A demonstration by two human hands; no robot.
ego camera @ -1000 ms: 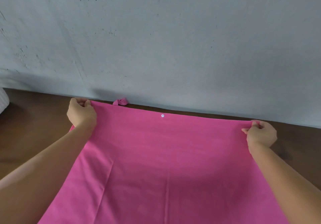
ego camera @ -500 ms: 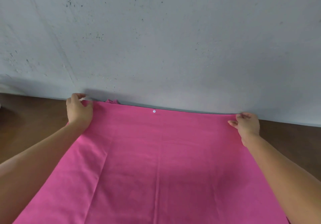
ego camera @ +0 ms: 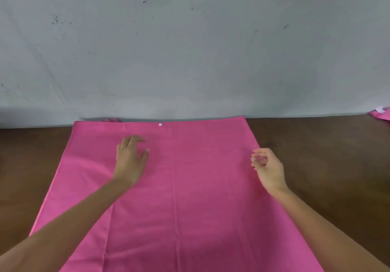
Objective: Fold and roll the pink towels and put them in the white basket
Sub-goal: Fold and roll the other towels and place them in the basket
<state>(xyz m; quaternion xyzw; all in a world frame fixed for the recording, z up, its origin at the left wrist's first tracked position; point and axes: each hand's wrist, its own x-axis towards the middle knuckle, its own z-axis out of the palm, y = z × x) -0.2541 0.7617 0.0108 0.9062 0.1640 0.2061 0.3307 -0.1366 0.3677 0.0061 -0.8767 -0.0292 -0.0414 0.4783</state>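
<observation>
Head view: pink towel (ego camera: 190, 187) spread to counter (ego camera: 316, 166) back edge; left hand (ego camera: 130, 162) flat, right hand (ego camera: 267, 166) loosely curled, seemingly empty; next, first fold.

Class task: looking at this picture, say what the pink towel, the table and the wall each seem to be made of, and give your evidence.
Towel: thin woven or microfibre cloth, matte; lies flat with sharp fold creases.
Table: probably wood or wood-look laminate; brown, slight sheen.
Wall: painted plaster or concrete, matte grey; scuffs and specks.
</observation>
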